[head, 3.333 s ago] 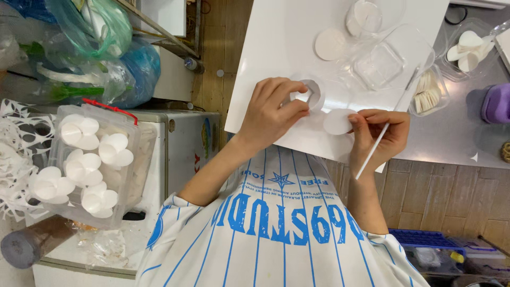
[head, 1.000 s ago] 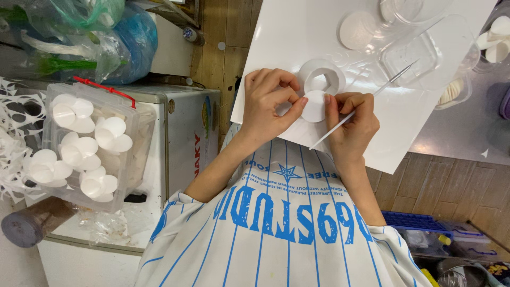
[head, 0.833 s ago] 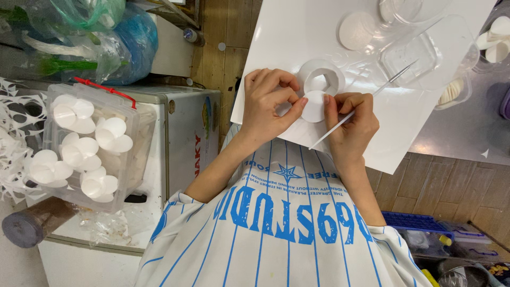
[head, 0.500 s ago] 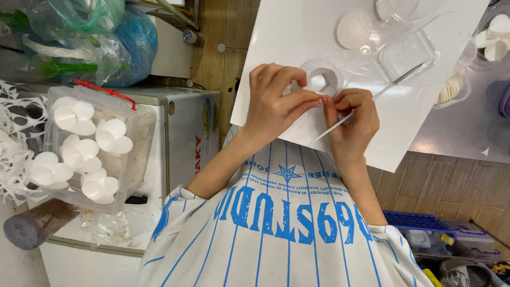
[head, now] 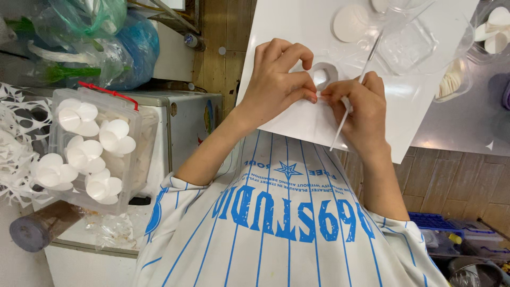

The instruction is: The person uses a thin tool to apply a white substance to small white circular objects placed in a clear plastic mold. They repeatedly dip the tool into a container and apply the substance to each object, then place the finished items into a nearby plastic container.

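Both hands meet over a white board point(head: 287, 21). My left hand point(head: 276, 79) and my right hand point(head: 361, 106) pinch a small white paper piece point(head: 317, 97) between their fingertips; most of it is hidden by the fingers. My right hand also grips a thin white stick point(head: 340, 127) that slants up past its knuckles. A clear tape ring point(head: 325, 72) lies on the board just beyond the fingertips.
A white disc point(head: 350, 24) and a clear plastic tray point(head: 409, 45) lie farther out on the board. At the left stands a clear box of white petal shapes point(head: 95, 143), with plastic bags point(head: 106, 48) behind it. A cup of white pieces point(head: 451, 79) sits at the right.
The two hands have drawn closer together, and the white piece once visible below the tape ring is now squeezed between the fingertips. The stick has tilted more upright.
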